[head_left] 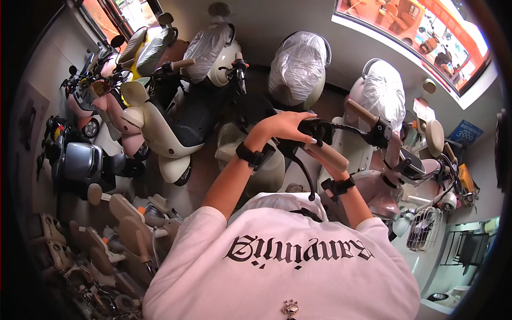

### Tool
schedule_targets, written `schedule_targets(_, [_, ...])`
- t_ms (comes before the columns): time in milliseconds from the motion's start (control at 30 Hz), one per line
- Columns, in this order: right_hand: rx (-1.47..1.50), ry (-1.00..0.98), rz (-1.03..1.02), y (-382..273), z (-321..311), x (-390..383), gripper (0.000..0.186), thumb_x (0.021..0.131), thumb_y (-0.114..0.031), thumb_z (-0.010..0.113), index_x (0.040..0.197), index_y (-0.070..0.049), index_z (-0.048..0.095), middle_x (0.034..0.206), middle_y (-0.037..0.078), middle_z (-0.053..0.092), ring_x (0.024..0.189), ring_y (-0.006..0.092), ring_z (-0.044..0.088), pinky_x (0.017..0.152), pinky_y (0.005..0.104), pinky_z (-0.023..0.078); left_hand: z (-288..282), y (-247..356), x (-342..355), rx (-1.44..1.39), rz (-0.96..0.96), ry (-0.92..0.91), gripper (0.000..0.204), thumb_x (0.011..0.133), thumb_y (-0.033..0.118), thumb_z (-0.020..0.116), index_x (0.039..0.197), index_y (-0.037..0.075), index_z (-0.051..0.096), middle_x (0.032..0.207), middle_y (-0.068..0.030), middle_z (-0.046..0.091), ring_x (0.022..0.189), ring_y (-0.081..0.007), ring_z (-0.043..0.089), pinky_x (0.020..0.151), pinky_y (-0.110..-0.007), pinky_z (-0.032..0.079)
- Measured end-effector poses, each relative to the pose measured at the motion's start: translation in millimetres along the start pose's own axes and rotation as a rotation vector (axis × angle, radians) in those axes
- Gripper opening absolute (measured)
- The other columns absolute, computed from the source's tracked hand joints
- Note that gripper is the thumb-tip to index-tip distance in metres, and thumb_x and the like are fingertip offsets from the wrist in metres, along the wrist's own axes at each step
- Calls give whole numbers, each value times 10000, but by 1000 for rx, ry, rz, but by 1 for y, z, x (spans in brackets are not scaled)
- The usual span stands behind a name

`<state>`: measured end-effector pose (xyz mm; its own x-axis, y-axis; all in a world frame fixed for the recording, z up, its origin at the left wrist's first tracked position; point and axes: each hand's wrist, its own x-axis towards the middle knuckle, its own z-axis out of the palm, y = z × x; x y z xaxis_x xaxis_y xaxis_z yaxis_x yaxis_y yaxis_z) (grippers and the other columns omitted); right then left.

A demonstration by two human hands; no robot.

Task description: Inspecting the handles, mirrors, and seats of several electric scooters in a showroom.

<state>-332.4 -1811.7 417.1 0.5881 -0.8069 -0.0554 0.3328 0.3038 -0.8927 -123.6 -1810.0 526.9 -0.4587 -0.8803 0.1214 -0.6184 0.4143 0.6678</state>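
In front of me is a scooter handlebar with a beige grip (pixel 332 155) and a curved black brake lever (pixel 305 172). My left hand (pixel 285 127) reaches over it from the left. Its fingers and thumb are closed around the black control housing (pixel 317 128) at the inner end of the grip. My right hand (pixel 335 172) is behind and below the beige grip, close against it; its fingers are mostly hidden. Black bands circle both wrists. Beyond the bar stands a scooter seat (pixel 298 66) wrapped in clear plastic.
Parked scooters crowd around, among them a cream one (pixel 160 128) at left and a dark one (pixel 80 162) further left. Another plastic-wrapped seat (pixel 385 90) stands at right, near a white wire basket (pixel 424 229). Beige scooter parts (pixel 133 234) fill the lower left.
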Motion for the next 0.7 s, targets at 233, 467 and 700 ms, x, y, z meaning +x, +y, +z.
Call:
schedule_targets(233, [-353, 24, -67, -35, 10, 7, 383, 870, -70, 638, 1233, -48, 519, 1060, -13, 580, 914, 68, 547, 745, 228, 477, 5, 6, 10, -33, -275, 152, 418, 786, 389, 683, 954, 7, 662, 842, -214, 658, 807, -364, 650, 726, -394, 498])
schedule_targets(467, [-423, -64, -154, -64, -28, -17, 373, 905, -73, 594, 1260, -8, 500, 1128, 26, 589, 985, 93, 544, 846, 246, 461, 23, 38, 0, 48, -49, 358, 275, 837, 323, 638, 889, 53, 659, 795, -198, 633, 804, -394, 611, 680, -438, 486])
schedule_targets(700, [-142, 358, 33, -49, -35, -116, 415, 919, -107, 566, 1311, -63, 436, 1196, 104, 573, 1057, 232, 606, 780, 349, 562, 93, 87, -24, 256, 224, 296, 504, 742, 89, 652, 1238, 120, 566, 1215, -125, 562, 1217, -313, 489, 1061, -497, 322])
